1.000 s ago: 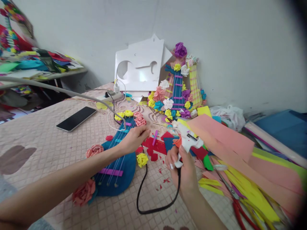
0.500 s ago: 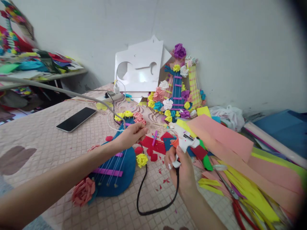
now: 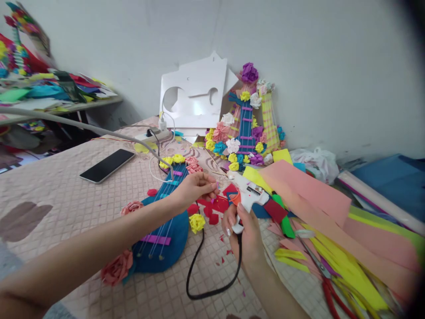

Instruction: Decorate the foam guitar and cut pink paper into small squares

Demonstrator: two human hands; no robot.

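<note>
Nearest, the right hand [image 3: 244, 230] is clenched round the handle of a white glue gun [image 3: 247, 197], nozzle aimed left, its black cord [image 3: 212, 266] looping over the quilted cover [image 3: 66, 199]. Just left of the nozzle, the left hand [image 3: 195, 188] has its grip pinched on a small purple strip [image 3: 217, 184], above the red scraps [image 3: 215, 204]. Under that forearm lies the blue paper guitar [image 3: 166, 230], already strung, barred with purple strips and fitted with pink roses [image 3: 117, 268]. A yellow flower [image 3: 197, 221] lies loose beside it, so decorating looks well along but unfinished. Farther off are scissors [image 3: 327, 283], coloured sheets [image 3: 315, 190], a phone [image 3: 106, 165], and decorated guitars [image 3: 247, 124] against the wall.
</note>
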